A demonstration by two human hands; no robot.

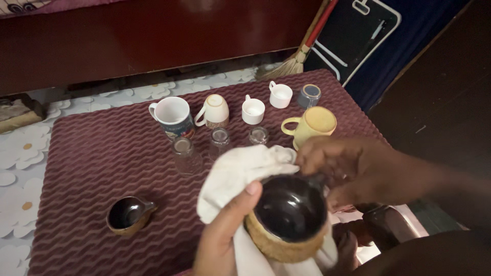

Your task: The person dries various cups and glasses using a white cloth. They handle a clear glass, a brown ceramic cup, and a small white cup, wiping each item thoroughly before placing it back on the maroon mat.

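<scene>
My left hand (pixel 225 230) holds a brown cup with a black inside (pixel 289 209), wrapped from below in a white cloth (pixel 235 174); the thumb presses the cloth against the rim. On the cup's far side my right hand (pixel 340 166) grips the handle and rim, its fingers closed there. Both hands are over the near right part of a maroon ribbed mat (pixel 92 153).
On the mat stand a second brown cup (pixel 128 214) at near left, three clear glasses (pixel 186 153), a large white mug (pixel 171 115), a tipped cream cup (pixel 215 110), two small white cups (pixel 253 110), a blue-grey cup (pixel 309 94) and a yellow mug (pixel 314 122). A broom (pixel 296 59) leans behind.
</scene>
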